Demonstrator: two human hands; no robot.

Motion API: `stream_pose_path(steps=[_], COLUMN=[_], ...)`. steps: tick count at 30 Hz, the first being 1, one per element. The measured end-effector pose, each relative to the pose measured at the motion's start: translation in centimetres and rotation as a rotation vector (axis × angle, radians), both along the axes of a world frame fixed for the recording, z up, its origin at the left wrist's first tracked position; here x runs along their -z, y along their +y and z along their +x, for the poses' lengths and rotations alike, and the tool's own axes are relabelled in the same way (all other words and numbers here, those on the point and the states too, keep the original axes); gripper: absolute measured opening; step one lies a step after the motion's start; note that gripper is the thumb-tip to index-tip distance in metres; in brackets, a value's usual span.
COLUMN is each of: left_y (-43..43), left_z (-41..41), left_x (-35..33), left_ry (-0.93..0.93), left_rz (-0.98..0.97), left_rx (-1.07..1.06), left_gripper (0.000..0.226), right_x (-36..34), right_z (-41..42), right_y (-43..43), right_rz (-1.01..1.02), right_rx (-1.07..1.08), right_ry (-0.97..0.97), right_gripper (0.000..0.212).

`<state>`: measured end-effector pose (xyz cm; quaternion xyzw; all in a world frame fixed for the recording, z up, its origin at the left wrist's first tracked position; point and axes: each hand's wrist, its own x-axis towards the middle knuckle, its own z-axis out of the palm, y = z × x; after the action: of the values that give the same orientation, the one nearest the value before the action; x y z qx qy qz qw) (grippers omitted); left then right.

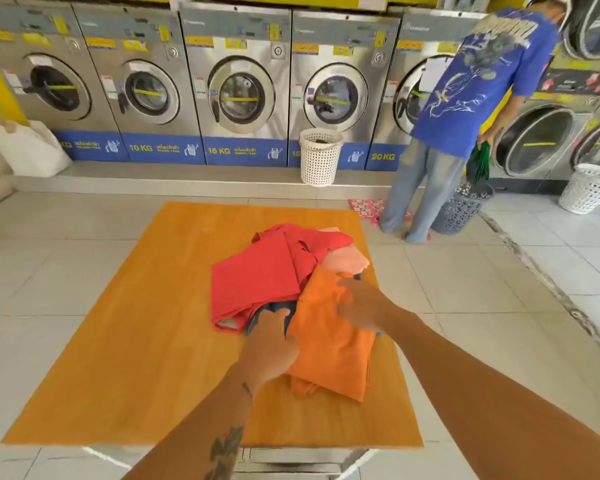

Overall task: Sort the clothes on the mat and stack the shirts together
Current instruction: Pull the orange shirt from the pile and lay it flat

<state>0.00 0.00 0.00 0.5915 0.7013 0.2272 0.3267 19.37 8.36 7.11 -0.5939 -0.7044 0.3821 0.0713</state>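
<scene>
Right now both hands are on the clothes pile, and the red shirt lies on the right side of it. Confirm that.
Not quite. The head view shows the left hand and right hand on the pile, but the red shirt lies on its left side; the orange garment is on the right.

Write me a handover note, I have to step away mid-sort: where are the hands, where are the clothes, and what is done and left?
Left hand: on the dark blue cloth at the pile's near edge; grip unclear.
Right hand: open, flat on the orange garment.
Clothes: red shirt, pale peach garment, orange and blue pieces all heaped together on the orange mat.
Done: nothing sorted.
Left: separate the pieces and stack the shirts.
</scene>
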Motion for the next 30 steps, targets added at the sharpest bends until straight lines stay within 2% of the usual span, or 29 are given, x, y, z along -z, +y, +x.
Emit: stream_pose_path(steps=[2, 5, 8, 14, 16, 20, 23, 25, 28, 30], left_y=[0.6, 1.0, 2.7, 4.7, 4.9, 5.5, 5.7, 5.2, 4.0, 3.5], left_z=[0.2, 0.7, 0.0, -0.3, 0.1, 0.6, 1.2, 2.0, 3.7, 4.6], left_x=[1.3, 3.3, 3.9, 3.9, 3.9, 3.7, 3.3, 2.7, 2.1, 1.8], left_ry=[0.119, 0.315, 0.378, 0.383, 0.402, 0.364, 0.248, 0.173, 0.188, 0.179], left_rz=[-0.069, -0.032, 0.071, 0.174, 0.166, 0.119, 0.090, 0.081, 0.085, 0.045], left_rx=[0.026, 0.026, 0.061, 0.201, 0.215, 0.184, 0.144, 0.092, 0.021, -0.074], left_gripper=[0.064, 0.062, 0.064, 0.058, 0.059, 0.060, 0.056, 0.054, 0.053, 0.056], right_x=[1.0, 2.9, 3.9, 4.9, 4.9, 5.6, 6.7, 7.2, 6.7, 6.2], right_z=[-0.5, -0.9, -1.6, -2.9, -3.2, -3.5, -2.9, -2.1, -0.9, -0.2], right_y=[0.5, 1.0, 2.1, 4.7, 5.8, 7.5, 7.6, 7.3, 7.2, 7.2], right_rz=[0.016, -0.047, -0.005, 0.076, 0.118, 0.220, 0.373, 0.409, 0.333, 0.296], right_rx=[-0.023, -0.003, 0.032, 0.126, 0.132, 0.006, -0.158, -0.238, -0.242, -0.233], right_ry=[-0.109, -0.202, -0.299, -0.333, -0.366, -0.532, -0.629, -0.602, -0.473, -0.410], right_gripper=[0.056, 0.060, 0.069, 0.095, 0.090, 0.064, 0.056, 0.050, 0.038, 0.038])
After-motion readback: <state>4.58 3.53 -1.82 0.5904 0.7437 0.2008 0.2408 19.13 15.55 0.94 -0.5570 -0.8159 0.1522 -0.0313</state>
